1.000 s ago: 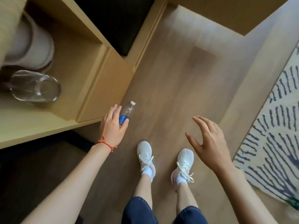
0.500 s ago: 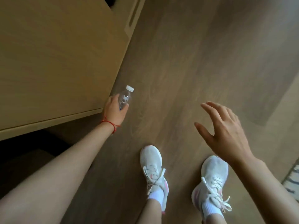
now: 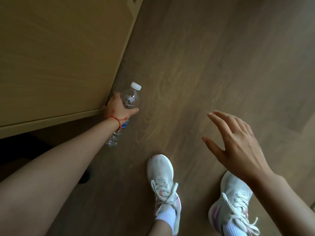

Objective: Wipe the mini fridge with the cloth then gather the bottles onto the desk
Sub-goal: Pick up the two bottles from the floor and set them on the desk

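A clear plastic bottle (image 3: 131, 97) with a white cap and a blue label is held low over the wooden floor, cap pointing away from me. My left hand (image 3: 119, 108), with a red string at the wrist, is wrapped around its middle, right at the corner of the light wooden desk (image 3: 59, 57). My right hand (image 3: 233, 147) hovers in the air to the right, fingers spread, holding nothing. No cloth, fridge or other bottle is in view.
The desk top fills the upper left, its edge running diagonally down to my left hand, with dark space beneath it. Brown wooden floor (image 3: 213, 57) covers the rest. My two white sneakers (image 3: 163, 181) stand at the bottom.
The view has swung away from the shelf, cups and rug to the plain desk top and floor. My left hand has closed fully round the bottle; my right hand stays spread.
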A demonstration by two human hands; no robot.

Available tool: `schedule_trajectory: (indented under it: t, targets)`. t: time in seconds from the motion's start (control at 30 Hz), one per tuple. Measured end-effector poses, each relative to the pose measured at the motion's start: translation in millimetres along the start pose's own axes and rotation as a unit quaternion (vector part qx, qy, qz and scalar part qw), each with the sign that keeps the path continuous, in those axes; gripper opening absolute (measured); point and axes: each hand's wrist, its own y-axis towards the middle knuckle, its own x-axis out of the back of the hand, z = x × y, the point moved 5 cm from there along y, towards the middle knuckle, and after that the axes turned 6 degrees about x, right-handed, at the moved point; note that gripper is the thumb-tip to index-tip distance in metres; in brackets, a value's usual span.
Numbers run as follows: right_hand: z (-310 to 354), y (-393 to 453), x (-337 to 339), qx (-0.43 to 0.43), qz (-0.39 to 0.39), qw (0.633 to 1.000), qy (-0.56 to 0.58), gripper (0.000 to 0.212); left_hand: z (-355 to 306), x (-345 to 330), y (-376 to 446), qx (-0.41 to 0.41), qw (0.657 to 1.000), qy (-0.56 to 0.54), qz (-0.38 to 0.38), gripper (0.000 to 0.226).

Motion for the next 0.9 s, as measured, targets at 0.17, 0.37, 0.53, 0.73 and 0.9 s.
schedule_trajectory:
  t: [0.17, 0.37, 0.53, 0.73, 0.9]
  targets:
    - [14.6, -10.1, 21.7, -0.005, 0.008, 1.000, -0.001, 0.056, -15.2, 15.9, -39.0, 0.012, 0.993, -0.110, 0.028, 0.068]
    - [43.8, -31.3, 78.4, -0.014, 0.019, 1.000, -0.004, 0.054, -42.8, 54.5, -124.1, 0.032, 0.972, -0.223, 0.064, 0.063]
    - [62.9, -50.3, 150.9, -0.017, -0.017, 1.000, -0.005, 0.051, -85.4, 100.4, -198.5, -0.010, 0.967, -0.236, 0.098, 0.060]
    - [72.0, -83.4, 240.0, -0.042, -0.073, 0.996, -0.001, 0.050, -159.4, 166.9, -278.3, -0.038, 0.953, -0.281, 0.108, 0.073]
    - [71.7, -120.4, 312.5, -0.069, -0.116, 0.991, 0.010, 0.050, -221.4, 213.7, -339.0, -0.070, 0.946, -0.297, 0.108, 0.075]
